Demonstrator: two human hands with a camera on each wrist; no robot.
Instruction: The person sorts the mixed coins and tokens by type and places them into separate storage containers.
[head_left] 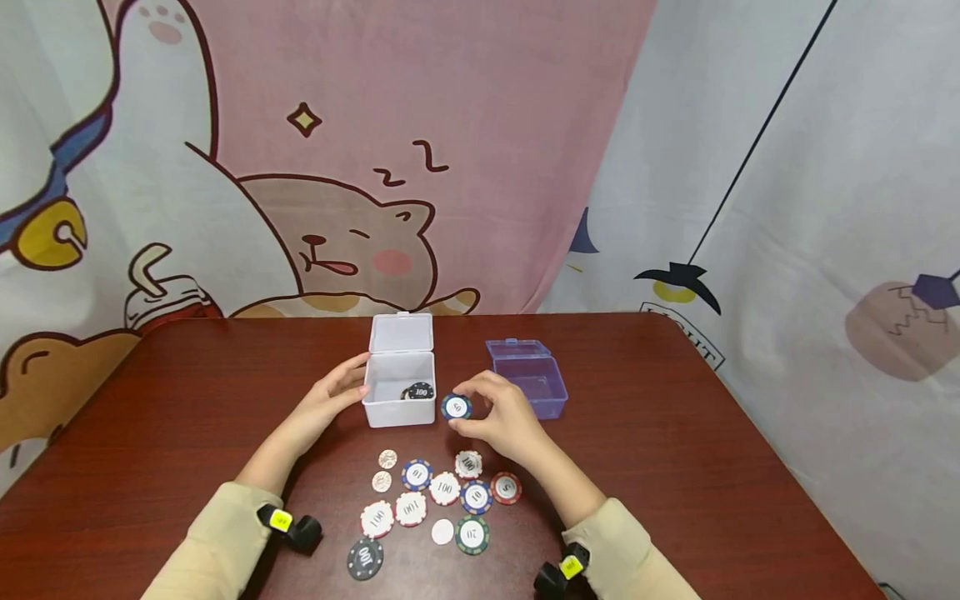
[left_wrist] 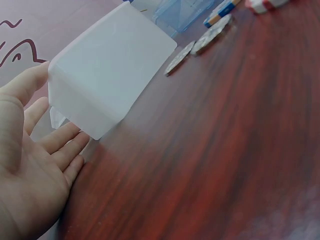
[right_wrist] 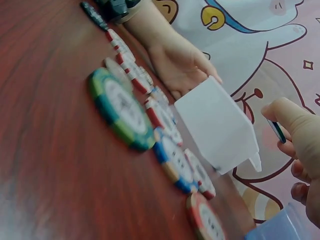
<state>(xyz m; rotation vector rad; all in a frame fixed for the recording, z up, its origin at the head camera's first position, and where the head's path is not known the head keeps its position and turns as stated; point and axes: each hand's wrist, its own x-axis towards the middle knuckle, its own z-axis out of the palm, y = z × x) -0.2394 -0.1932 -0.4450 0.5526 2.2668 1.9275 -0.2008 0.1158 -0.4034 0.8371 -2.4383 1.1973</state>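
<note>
A white plastic box stands on the table with its lid tipped back and black poker chips inside. At its left side is my left hand, its fingers extended along the wall and the thumb at the upper edge, as the left wrist view shows. My right hand pinches a dark blue poker chip marked 50 between thumb and fingers, just right of the white box. In the right wrist view this chip is seen nearly edge-on, raised above the tabletop.
A translucent purple box, lid up, stands behind my right hand. Nearer me lie several poker chips, among them a green one, a red one and a black one. Two small patterned discs and a plain white disc lie among them.
</note>
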